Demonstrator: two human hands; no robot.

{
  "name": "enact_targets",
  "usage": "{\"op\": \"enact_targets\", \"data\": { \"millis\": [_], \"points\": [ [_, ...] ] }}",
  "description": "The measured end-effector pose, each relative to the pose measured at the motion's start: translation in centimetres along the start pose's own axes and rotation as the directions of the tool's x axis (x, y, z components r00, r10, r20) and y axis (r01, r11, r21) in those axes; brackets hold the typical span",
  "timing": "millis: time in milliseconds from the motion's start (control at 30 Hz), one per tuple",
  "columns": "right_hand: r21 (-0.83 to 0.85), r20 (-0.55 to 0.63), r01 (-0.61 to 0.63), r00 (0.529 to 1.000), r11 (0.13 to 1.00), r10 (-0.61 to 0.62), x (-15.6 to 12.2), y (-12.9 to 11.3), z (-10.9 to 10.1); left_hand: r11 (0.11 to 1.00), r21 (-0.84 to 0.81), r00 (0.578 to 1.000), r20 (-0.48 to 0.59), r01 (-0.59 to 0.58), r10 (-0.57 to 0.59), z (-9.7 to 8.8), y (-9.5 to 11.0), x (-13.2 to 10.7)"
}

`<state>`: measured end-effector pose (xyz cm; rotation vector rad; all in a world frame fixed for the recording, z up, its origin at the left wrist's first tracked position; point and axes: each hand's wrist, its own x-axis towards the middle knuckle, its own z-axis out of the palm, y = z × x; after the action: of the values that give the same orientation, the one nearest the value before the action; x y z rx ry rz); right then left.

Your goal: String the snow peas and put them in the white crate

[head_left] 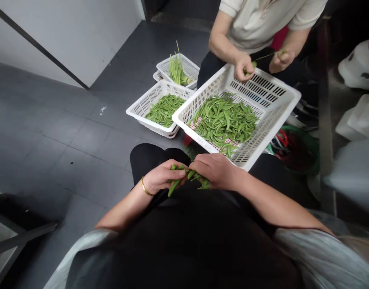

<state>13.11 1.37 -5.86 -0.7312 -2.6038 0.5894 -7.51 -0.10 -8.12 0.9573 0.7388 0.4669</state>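
Note:
My left hand and my right hand meet over my lap, both closed on a small bunch of green pea pods. A gold bangle sits on my left wrist. Just beyond my hands a large white plastic basket tilts toward me, holding a heap of green pods.
A smaller white basket of pods stands on the dark tiled floor to the left. Behind it another basket holds thin green stems. A person sits opposite, their hands working a pod over the big basket. Bags lie at right.

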Motion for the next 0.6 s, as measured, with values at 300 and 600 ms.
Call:
{"op": "enact_targets", "data": {
  "millis": [300, 600],
  "points": [
    [0.836, 0.032, -0.277, 0.886, 0.474, 0.462, 0.1, -0.3, 1.8, 0.652, 0.683, 0.776, -0.198, -0.329, 0.598, 2.2, 1.0, -0.7],
    [0.764, -0.222, -0.291, 0.718, 0.575, 0.659, 0.0, -0.2, 2.8, 0.837, -0.225, 0.700, -0.675, -0.499, 0.236, 0.9, 0.1, 1.0]
  ]
}}
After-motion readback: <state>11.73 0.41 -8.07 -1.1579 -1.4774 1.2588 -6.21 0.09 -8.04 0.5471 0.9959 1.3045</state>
